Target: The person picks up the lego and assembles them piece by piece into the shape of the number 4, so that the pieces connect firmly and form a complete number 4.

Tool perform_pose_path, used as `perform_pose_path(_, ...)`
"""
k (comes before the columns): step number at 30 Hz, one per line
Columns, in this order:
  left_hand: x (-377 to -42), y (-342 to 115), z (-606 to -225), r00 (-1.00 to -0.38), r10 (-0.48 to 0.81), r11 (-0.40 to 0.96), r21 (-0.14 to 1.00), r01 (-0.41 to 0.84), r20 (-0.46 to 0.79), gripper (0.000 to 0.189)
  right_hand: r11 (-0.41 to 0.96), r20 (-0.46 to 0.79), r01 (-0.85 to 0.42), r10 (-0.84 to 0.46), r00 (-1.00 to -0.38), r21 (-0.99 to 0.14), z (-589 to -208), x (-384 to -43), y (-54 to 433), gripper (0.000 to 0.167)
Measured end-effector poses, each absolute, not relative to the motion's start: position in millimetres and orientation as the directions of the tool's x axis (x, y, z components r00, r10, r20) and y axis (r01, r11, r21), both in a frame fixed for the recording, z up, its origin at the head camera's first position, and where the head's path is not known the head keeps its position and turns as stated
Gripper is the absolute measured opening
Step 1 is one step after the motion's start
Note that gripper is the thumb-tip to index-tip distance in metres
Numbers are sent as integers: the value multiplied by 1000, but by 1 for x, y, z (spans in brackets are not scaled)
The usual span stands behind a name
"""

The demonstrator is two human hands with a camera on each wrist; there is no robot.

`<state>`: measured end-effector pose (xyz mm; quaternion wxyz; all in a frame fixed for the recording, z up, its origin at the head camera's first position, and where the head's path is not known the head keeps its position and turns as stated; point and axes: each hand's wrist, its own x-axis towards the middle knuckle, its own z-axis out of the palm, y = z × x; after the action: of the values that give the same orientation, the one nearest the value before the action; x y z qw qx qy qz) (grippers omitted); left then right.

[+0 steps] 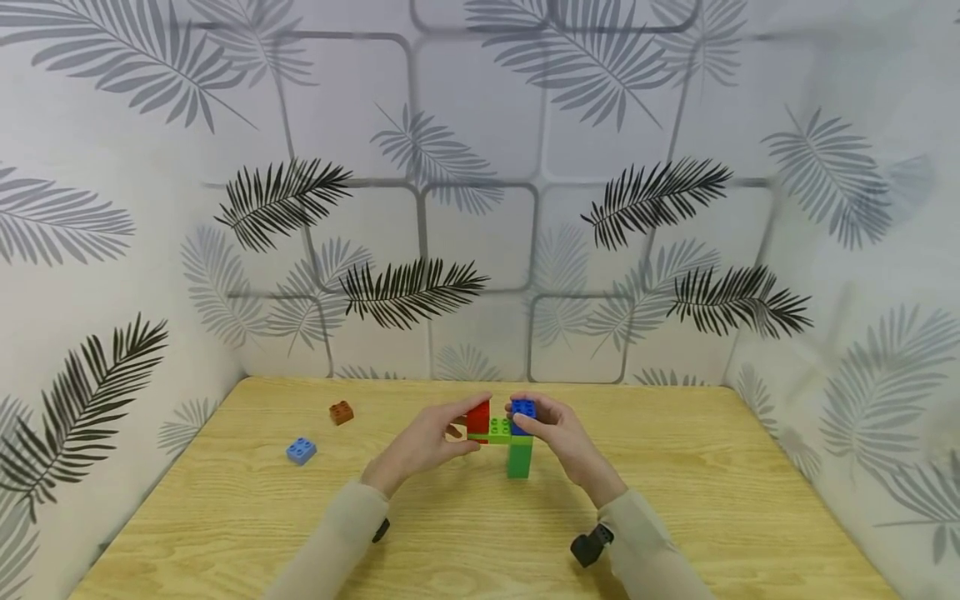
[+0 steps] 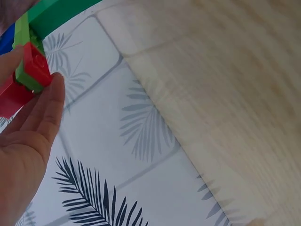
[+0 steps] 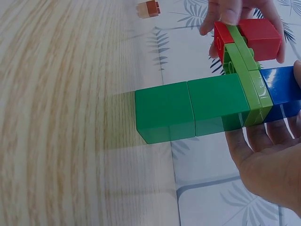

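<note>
- Fingers of the left hand [image 1: 427, 439] are grasping an upper red brick [image 3: 262, 40] at the nine o'clock end of a joined build.
- Fingers of the right hand [image 1: 564, 435] are clenched on a blue brick [image 3: 283, 87], which is pinched with the thumb laid across its near side.
- Farthest left, a light blue brick [image 1: 301, 451] is seen on the desk [image 1: 450, 542], at nine o'clock from a green column [image 1: 519, 460] and well apart from it.
- Near it, between one and two o'clock, a brown brick [image 1: 341, 412] can be seen, its studs turned up.
- Farther right, the upper red brick is seated on a lime-green strip [image 1: 499, 427], between ten and eleven o'clock from the column; beneath the same end, a lower red brick [image 3: 219, 43] is shown by the right wrist view.
- Bare studs are left showing along the strip, between red and blue.
- At the right, the strip is borne by the column, made up of two stacked bricks and held upright; the blue brick is set at twelve o'clock above it.
</note>
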<state>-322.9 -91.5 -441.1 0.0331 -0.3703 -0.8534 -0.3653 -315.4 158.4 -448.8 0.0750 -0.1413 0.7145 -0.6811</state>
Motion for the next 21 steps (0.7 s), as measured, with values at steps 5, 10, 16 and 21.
perform_pose_path(5,-322,-92,-448,-706,618,445,586,678,347,83,35,99,-115,-311,-945,-993,-451,-316,158,46)
perform_pose_path(10,-323,-90,-454,-702,600,457,555,695,384,84,32,93,-108,-305,-948,-994,-451,-315,158,44)
perform_pose_path(16,-323,-88,-452,-721,563,487,543,684,403,78,25,81,-93,-313,-946,-995,-451,-315,157,46)
perform_pose_path(21,-325,-87,-447,-737,559,503,551,666,381,76,23,88,-100,-308,-947,-995,-450,-316,158,45)
